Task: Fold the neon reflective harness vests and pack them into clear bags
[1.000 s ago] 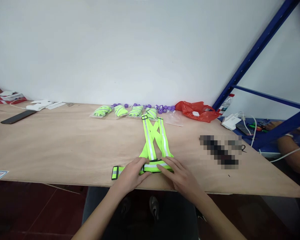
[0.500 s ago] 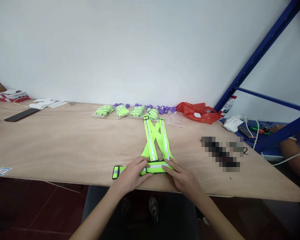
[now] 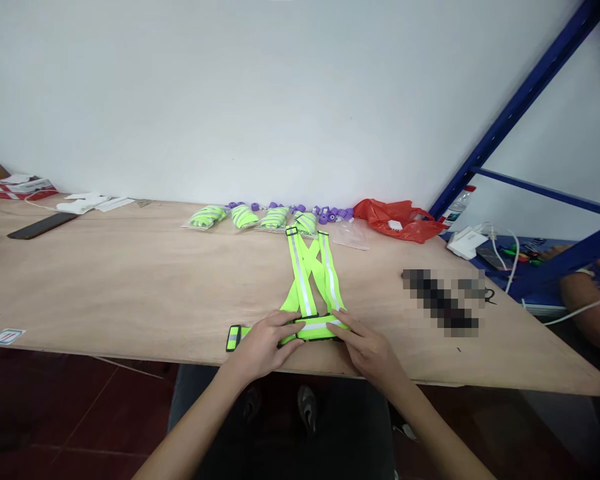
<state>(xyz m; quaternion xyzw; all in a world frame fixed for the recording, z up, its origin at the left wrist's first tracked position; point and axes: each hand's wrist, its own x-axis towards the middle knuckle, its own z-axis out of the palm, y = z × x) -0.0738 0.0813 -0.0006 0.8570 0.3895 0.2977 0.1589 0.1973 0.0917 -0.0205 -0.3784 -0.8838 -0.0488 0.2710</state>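
Observation:
A neon yellow-green reflective strap harness (image 3: 301, 280) lies flat on the wooden table, its two long straps crossing near the back and black buckles at their far ends. My left hand (image 3: 266, 343) rests on the left part of its waist band, fingers around the band's edges. Past that hand, a buckled band end sticks out to the left. My right hand (image 3: 367, 347) touches the band's right end, with its fingers spread over the strap. Part of the band is hidden under both hands.
Several bagged neon straps (image 3: 207, 217) and purple rolls (image 3: 333, 215) line the wall. A red plastic bag (image 3: 400, 220) sits back right, near a blurred dark object (image 3: 440, 300). A black phone-like slab (image 3: 43, 225) lies left. Another person's arm (image 3: 587, 303) shows beyond the blue frame (image 3: 510, 100).
The camera view has shifted slightly. My left fingers have moved a little to the right along the band; the harness lies much the same.

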